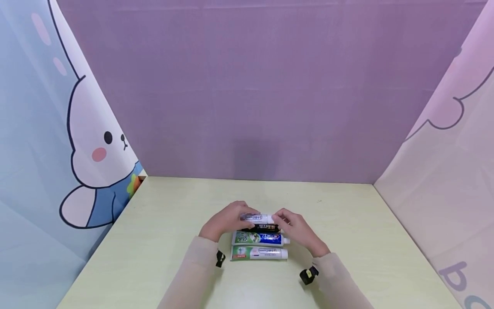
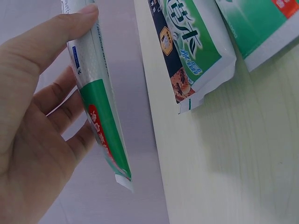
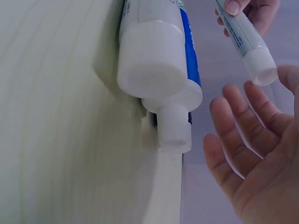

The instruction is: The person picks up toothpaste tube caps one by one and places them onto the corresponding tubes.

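A white and green toothpaste tube (image 1: pixel 257 218) is raised at the back of a row of tubes. My left hand (image 1: pixel 228 219) pinches its body between thumb and fingers; its green crimped end (image 2: pixel 112 126) points down in the left wrist view. My right hand (image 1: pixel 296 227) has thumb and index finger at the white cap (image 3: pixel 260 66), the other fingers spread apart. Below the hands lie a black toothpaste tube (image 1: pixel 266 228), a green and blue toothpaste tube (image 1: pixel 266 238) and a white and green toothpaste tube (image 1: pixel 266 253), side by side, caps to the right.
The pale wood-grain table (image 1: pixel 166 266) meets a purple cloth backdrop (image 1: pixel 254 94) at its far edge. A curtain with a cartoon rabbit (image 1: pixel 96 163) hangs at the left, a pale printed curtain (image 1: pixel 455 171) at the right.
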Tool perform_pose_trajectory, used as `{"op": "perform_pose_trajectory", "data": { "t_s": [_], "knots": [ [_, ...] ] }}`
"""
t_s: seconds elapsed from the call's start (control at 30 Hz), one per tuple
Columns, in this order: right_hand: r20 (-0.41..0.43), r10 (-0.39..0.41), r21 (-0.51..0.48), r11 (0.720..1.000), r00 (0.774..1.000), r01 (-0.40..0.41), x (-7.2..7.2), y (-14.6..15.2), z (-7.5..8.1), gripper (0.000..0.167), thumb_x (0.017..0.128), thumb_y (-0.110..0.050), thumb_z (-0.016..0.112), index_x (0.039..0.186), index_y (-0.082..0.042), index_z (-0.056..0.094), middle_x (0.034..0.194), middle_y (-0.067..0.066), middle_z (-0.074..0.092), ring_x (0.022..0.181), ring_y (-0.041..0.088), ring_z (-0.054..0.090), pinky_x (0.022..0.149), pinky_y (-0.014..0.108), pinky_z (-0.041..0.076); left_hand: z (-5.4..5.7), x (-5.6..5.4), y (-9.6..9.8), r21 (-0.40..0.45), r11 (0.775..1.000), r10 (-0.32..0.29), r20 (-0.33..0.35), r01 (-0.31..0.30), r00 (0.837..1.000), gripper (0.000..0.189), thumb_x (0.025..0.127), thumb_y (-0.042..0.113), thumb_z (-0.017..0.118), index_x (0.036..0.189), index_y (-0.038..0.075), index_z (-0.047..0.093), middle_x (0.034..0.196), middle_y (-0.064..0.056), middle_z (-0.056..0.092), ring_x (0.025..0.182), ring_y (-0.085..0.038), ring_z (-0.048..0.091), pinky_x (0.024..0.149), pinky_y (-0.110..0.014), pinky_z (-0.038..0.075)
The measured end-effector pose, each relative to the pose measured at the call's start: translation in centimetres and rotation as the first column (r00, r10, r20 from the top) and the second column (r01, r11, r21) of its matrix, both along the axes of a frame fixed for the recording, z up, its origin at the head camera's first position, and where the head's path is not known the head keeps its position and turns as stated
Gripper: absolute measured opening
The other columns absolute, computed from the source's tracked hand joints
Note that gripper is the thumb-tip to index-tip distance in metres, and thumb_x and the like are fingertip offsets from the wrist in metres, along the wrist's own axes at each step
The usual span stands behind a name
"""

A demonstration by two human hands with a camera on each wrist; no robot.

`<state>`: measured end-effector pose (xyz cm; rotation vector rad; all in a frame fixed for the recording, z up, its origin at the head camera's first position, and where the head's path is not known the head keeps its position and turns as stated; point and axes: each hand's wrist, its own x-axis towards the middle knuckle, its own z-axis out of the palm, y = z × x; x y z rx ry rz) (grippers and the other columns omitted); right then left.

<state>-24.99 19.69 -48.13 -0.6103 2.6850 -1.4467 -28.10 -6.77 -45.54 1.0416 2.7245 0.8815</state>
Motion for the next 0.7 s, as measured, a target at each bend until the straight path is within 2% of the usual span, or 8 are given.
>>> {"op": "perform_pose_trajectory", "data": {
  "t_s": [0.27, 0.43, 0.53, 0.7],
  "knots": [
    [0.018, 0.0, 0.026, 1.0, 1.0, -0.001, -0.18, -0.24, -0.07, 0.036, 0.106, -0.044, 0.044, 0.103, -0.015, 0.065, 0.094, 0.006, 0.066, 0.087, 0.024, 0.059, 0.074, 0.036, 0.048, 0.16, 0.08, 0.12, -0.021, 1.0, 0.016, 0.002, -0.016, 1.0, 0.037, 0.091, 0.023, 0.075, 0.128, 0.019, 0.071, 0.102, 0.006, 0.063, 0.09, -0.01, 0.053, 0.083, -0.028, 0.05],
    [0.026, -0.017, 0.027, 1.0, 1.0, 0.016, 0.03, -0.33, -0.03, 0.039, 0.107, -0.044, 0.043, 0.121, -0.013, 0.061, 0.106, 0.005, 0.068, 0.095, 0.022, 0.063, 0.083, 0.042, 0.051, 0.27, 0.13, 0.17, -0.017, 1.0, 0.009, 0.005, -0.009, 1.0, 0.037, 0.092, 0.024, 0.075, 0.128, 0.018, 0.071, 0.103, 0.006, 0.063, 0.09, -0.01, 0.054, 0.083, -0.029, 0.05],
    [0.004, -0.003, 0.016, 1.0, 1.0, 0.003, 0.04, -0.37, -0.01, 0.04, 0.106, -0.04, 0.047, 0.131, -0.01, 0.057, 0.111, 0.006, 0.067, 0.097, 0.022, 0.064, 0.084, 0.043, 0.052, 0.4, 0.14, 0.2, -0.014, 1.0, 0.011, 0.01, -0.011, 1.0, 0.037, 0.092, 0.024, 0.075, 0.128, 0.018, 0.071, 0.103, 0.006, 0.063, 0.09, -0.01, 0.053, 0.082, -0.029, 0.05],
    [-0.03, 0.058, -0.017, 0.998, 0.998, -0.059, 0.04, -0.41, 0.13, 0.043, 0.101, -0.034, 0.061, 0.135, -0.009, 0.053, 0.117, 0.007, 0.064, 0.099, 0.022, 0.063, 0.081, 0.036, 0.053, 0.52, 0.12, 0.12, -0.003, 1.0, 0.01, 0.006, -0.01, 1.0, 0.037, 0.091, 0.022, 0.076, 0.127, 0.018, 0.071, 0.101, 0.005, 0.062, 0.088, -0.011, 0.053, 0.081, -0.028, 0.05]
  ]
}}
